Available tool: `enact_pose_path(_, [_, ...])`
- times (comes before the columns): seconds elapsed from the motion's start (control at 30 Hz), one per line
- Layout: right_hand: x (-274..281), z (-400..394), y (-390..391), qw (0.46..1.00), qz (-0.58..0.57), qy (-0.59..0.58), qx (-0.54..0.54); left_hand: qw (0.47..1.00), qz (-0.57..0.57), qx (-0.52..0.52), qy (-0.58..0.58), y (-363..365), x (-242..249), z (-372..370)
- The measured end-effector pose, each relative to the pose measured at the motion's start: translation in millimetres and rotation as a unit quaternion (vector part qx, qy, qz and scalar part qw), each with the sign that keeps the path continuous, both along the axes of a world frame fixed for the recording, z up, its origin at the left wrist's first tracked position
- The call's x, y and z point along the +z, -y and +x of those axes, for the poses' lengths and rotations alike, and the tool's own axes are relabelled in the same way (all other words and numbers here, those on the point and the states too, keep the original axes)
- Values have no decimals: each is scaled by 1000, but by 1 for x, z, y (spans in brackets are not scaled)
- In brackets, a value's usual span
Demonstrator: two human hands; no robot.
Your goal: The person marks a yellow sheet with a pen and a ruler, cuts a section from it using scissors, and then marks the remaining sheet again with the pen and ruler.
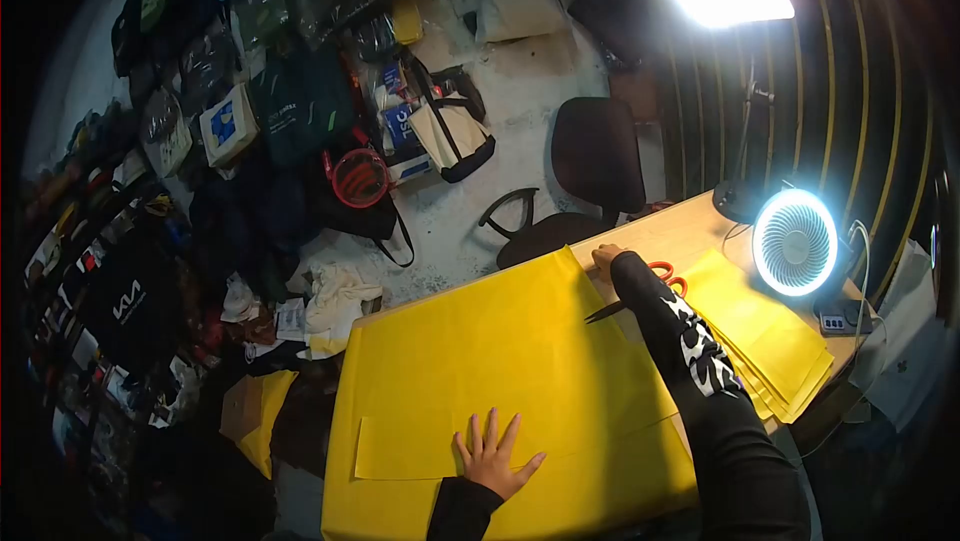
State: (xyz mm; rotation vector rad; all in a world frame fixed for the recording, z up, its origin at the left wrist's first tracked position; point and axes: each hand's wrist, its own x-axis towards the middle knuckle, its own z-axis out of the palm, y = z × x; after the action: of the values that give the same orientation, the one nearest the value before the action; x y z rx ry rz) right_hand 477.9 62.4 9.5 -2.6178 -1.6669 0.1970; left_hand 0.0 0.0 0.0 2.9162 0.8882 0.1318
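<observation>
A large yellow fabric sheet (500, 341) covers most of the wooden table (680, 231). My left hand (493, 456) lies flat on the sheet near the front edge, fingers spread, holding nothing. My right hand (605, 259) reaches across to the sheet's far corner and rests by the orange-handled scissors (655, 281), whose blades point left along the sheet's edge. Whether the fingers grip the scissors or only touch the cloth I cannot tell. My right sleeve is black with a white pattern.
A stack of cut yellow pieces (765, 336) lies at the table's right. A lit ring fan (795, 243) and a lamp base (740, 203) stand at the far right corner. A black office chair (585, 181) stands behind the table; bags pile on the floor.
</observation>
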Motion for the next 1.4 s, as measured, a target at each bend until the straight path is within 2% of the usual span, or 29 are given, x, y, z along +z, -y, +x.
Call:
enact_pose_path(0.13, [12,-6,40,997,76,-3,-25,1000,-14,-3,26,7,-9,5])
enact_pose_path(0.3, [7,-3,35,987,161,8,-26,999,7,-3,32,-6,-1,2])
enact_pose_path(0.4, [-1,15,42,983,164,9,-78,999,-1,-4,34,-3,-5,3])
enact_pose_path(0.5, [-41,58,27,958,207,42,-193,999,1,-6,32,-4,-4,1])
enact_pose_path(0.6, [-57,58,20,943,224,92,-227,999,-6,-6,32,-3,-3,4])
enact_pose_path(0.7, [-54,43,13,947,315,24,-58,1000,-5,-5,30,-6,-3,6])
enact_pose_path(0.8, [-30,37,12,982,181,-58,-5,1000,-6,-7,26,-6,-3,7])
enact_pose_path(0.97, [-43,60,-10,976,196,-31,-85,999,39,-1,29,5,11,11])
enact_pose_path(1.07, [-24,56,-11,975,178,-51,-124,999,36,-2,29,5,14,13])
enact_pose_path(1.17, [-19,65,-12,973,180,-69,-127,998,47,-7,30,5,15,14])
enact_pose_path(1.4, [-14,93,1,972,207,-4,-112,999,43,-4,33,5,19,15])
